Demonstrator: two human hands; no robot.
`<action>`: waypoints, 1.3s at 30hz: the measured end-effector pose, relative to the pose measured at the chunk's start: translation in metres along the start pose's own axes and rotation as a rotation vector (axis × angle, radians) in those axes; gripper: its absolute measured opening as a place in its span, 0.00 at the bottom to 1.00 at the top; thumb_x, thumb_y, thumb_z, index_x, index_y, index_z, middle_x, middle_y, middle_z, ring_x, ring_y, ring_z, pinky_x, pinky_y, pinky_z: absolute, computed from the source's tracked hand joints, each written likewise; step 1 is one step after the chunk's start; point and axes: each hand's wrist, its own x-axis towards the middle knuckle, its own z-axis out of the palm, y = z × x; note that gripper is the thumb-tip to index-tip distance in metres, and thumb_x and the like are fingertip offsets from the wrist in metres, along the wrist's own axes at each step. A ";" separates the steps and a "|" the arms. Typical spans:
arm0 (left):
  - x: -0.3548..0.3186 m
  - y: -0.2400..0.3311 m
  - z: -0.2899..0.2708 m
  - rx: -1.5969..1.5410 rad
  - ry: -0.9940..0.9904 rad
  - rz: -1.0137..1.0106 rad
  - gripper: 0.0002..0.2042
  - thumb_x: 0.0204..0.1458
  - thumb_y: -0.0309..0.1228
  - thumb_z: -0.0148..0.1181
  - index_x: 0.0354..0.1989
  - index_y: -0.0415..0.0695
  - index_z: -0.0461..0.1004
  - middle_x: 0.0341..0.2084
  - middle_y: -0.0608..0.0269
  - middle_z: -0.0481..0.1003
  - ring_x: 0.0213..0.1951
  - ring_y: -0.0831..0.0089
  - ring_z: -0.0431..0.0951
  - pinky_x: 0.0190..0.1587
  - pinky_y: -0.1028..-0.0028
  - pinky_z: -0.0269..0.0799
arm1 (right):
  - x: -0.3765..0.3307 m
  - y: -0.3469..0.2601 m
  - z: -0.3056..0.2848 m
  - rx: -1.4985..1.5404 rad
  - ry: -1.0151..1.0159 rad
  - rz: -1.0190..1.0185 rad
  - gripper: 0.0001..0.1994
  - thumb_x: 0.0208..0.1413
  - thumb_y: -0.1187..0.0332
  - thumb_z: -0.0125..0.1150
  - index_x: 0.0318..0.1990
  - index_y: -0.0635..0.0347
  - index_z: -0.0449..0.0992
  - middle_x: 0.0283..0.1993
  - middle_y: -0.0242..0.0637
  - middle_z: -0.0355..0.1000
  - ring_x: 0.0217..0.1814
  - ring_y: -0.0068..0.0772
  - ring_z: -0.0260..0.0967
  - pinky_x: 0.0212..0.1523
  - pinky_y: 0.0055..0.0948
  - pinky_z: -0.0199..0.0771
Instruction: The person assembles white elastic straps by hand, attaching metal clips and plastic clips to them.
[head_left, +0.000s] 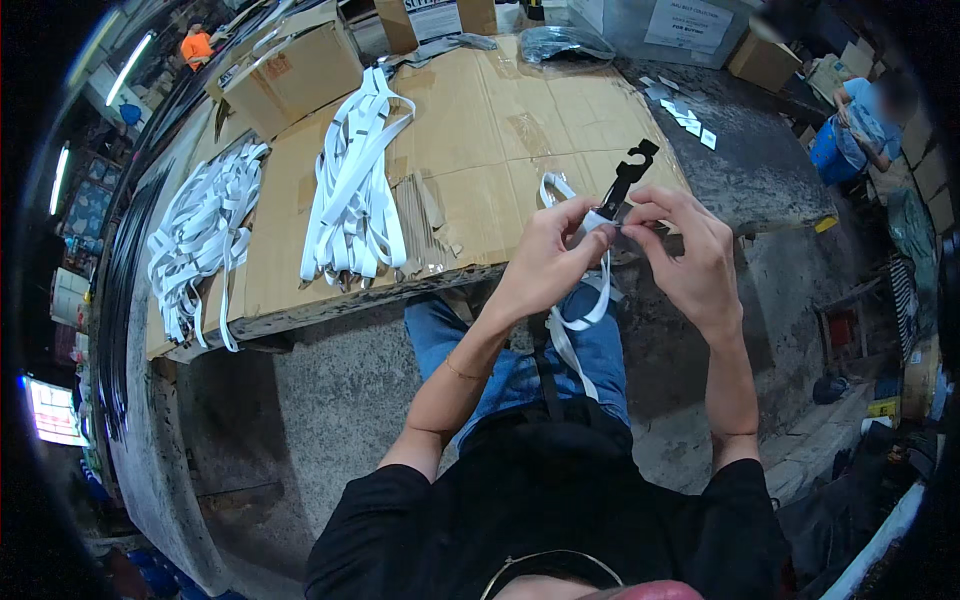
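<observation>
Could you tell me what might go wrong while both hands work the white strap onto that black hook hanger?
The white strap dangles loose over the lap below the left hand, so it might snag or twist. The black hook hanger is pinched only by fingertips of the right hand and could slip. The strap bundle lies near the cardboard's front edge and may slide off.
</observation>
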 end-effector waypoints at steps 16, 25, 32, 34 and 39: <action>0.003 -0.004 -0.003 0.117 -0.031 -0.008 0.10 0.51 0.24 0.52 0.40 0.34 0.72 0.22 0.69 0.72 0.26 0.85 0.70 0.28 0.83 0.64 | 0.002 0.003 -0.005 0.032 -0.045 0.014 0.14 0.43 0.81 0.62 0.40 0.64 0.71 0.29 0.38 0.73 0.33 0.35 0.73 0.33 0.30 0.72; -0.003 0.001 0.002 0.167 -0.017 0.032 0.09 0.51 0.26 0.53 0.39 0.34 0.72 0.21 0.70 0.70 0.26 0.84 0.68 0.29 0.82 0.64 | -0.012 0.006 0.004 -0.019 0.067 -0.180 0.09 0.41 0.82 0.61 0.34 0.67 0.72 0.30 0.40 0.72 0.34 0.39 0.72 0.34 0.31 0.73; -0.011 -0.001 0.011 0.118 0.006 -0.015 0.05 0.50 0.24 0.54 0.34 0.36 0.71 0.18 0.74 0.67 0.22 0.89 0.63 0.22 0.83 0.56 | -0.026 0.007 0.010 0.033 0.160 -0.218 0.10 0.39 0.83 0.61 0.32 0.67 0.70 0.29 0.39 0.71 0.33 0.39 0.71 0.31 0.31 0.73; -0.013 -0.002 0.014 0.100 0.023 0.021 0.05 0.51 0.24 0.54 0.34 0.36 0.71 0.18 0.74 0.67 0.21 0.89 0.62 0.21 0.83 0.54 | -0.027 0.008 0.008 0.017 0.158 -0.253 0.11 0.38 0.84 0.60 0.32 0.67 0.70 0.28 0.40 0.71 0.32 0.39 0.71 0.30 0.31 0.73; -0.013 -0.002 0.018 0.120 0.013 0.007 0.05 0.50 0.24 0.53 0.34 0.35 0.71 0.17 0.75 0.65 0.21 0.88 0.62 0.21 0.82 0.56 | -0.029 0.007 0.002 -0.018 0.141 -0.294 0.11 0.37 0.85 0.60 0.32 0.68 0.70 0.27 0.41 0.69 0.32 0.40 0.70 0.29 0.32 0.72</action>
